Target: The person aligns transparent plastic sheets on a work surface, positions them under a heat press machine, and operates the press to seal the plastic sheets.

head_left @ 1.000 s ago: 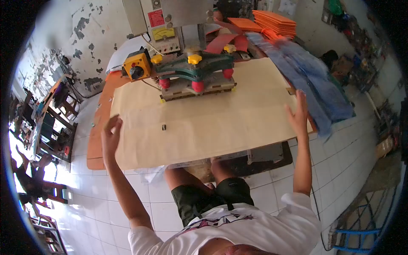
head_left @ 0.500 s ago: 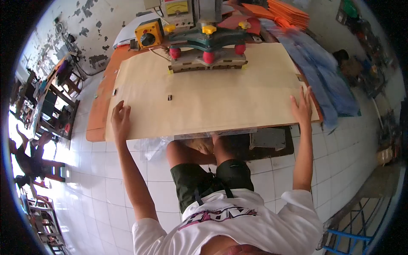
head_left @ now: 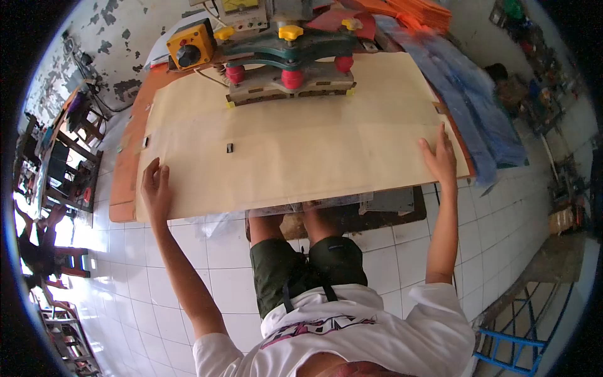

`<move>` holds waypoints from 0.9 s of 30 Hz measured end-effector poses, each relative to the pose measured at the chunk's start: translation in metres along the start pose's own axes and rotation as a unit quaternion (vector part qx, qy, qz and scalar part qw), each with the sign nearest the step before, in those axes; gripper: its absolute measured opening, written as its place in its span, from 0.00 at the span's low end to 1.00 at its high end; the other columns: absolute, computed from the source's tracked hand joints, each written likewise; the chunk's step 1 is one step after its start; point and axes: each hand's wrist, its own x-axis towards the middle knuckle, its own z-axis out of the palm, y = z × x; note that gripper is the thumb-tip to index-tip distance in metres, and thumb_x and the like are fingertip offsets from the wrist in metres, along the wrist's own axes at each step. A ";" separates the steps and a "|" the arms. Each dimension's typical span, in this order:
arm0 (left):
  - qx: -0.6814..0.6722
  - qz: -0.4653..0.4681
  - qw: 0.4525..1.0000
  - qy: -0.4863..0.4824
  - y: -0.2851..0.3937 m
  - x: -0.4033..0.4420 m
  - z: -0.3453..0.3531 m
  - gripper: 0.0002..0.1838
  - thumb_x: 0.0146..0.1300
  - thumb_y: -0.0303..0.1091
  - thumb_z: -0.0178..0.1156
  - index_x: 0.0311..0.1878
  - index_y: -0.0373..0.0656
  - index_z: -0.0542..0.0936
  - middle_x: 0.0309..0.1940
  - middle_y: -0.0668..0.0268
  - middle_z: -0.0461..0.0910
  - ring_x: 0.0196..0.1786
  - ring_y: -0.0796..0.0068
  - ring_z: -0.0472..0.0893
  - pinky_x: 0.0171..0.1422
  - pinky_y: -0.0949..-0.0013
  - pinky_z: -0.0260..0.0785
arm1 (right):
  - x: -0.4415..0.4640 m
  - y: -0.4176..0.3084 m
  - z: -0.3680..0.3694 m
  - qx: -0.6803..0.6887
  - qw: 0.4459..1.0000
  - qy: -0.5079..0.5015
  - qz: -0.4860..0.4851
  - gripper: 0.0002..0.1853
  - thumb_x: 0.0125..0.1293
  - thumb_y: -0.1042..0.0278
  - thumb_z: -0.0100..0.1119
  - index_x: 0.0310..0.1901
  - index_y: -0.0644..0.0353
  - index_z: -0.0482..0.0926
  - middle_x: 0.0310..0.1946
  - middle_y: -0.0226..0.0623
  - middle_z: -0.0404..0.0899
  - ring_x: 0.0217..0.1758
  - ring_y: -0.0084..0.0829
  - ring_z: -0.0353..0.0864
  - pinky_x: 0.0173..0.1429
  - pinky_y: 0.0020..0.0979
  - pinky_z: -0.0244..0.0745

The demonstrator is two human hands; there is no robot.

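My left hand [head_left: 156, 191] rests at the near left corner of a cream board [head_left: 301, 151], its fingers loosely bent and thumb apart. Near the board's right edge lies my right hand [head_left: 443, 161], open with fingers stretched forward. A thin clear plastic sheet [head_left: 342, 201] seems to lie over the board, showing along its front edge; how far it reaches is hard to see. Beyond the hands stands a press head [head_left: 289, 78] with red knobs below and yellow knobs on top. A small dark piece [head_left: 230, 148] sits on the board's left half.
A yellow control box [head_left: 190, 45] with a black dial stands left of the press. Blue plastic sheets [head_left: 468, 103] drape over the table's right side, and orange stacks [head_left: 424, 14] lie behind them. A blue metal frame [head_left: 521, 342] is at the lower right.
The view has shifted, so the board and press appear further left. My hands keep nearly the same places on the board, the right one still with its fingers stretched out.
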 end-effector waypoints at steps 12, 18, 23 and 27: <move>0.016 -0.009 1.000 0.001 0.007 -0.001 -0.001 0.20 0.71 0.37 0.59 0.59 0.34 0.77 0.55 0.55 0.79 0.58 0.66 0.78 0.64 0.65 0.69 | -0.006 -0.013 -0.010 -0.010 0.999 0.026 -0.036 0.43 0.67 0.42 0.57 0.75 0.60 0.55 0.71 0.59 0.61 0.75 0.56 0.59 0.76 0.48 0.55; 0.033 -0.018 0.999 0.001 0.016 -0.002 0.000 0.19 0.71 0.36 0.59 0.58 0.34 0.77 0.54 0.57 0.80 0.56 0.68 0.78 0.63 0.66 0.69 | -0.006 -0.016 -0.010 -0.014 0.998 0.032 -0.044 0.42 0.67 0.44 0.57 0.75 0.58 0.56 0.71 0.58 0.62 0.75 0.54 0.59 0.76 0.47 0.55; 0.022 -0.018 1.000 0.007 0.014 -0.003 -0.001 0.18 0.71 0.35 0.59 0.58 0.33 0.78 0.53 0.57 0.80 0.55 0.69 0.78 0.62 0.68 0.69 | -0.005 -0.013 -0.008 -0.005 0.998 0.032 -0.045 0.42 0.67 0.44 0.58 0.74 0.60 0.56 0.71 0.57 0.61 0.75 0.53 0.59 0.76 0.46 0.55; 0.012 -0.010 1.000 0.011 0.015 -0.004 -0.001 0.18 0.71 0.35 0.59 0.57 0.32 0.77 0.51 0.58 0.81 0.54 0.70 0.78 0.60 0.69 0.69 | -0.006 -0.016 -0.009 0.008 0.999 0.025 -0.026 0.42 0.67 0.44 0.58 0.74 0.61 0.56 0.72 0.57 0.61 0.75 0.54 0.59 0.77 0.46 0.54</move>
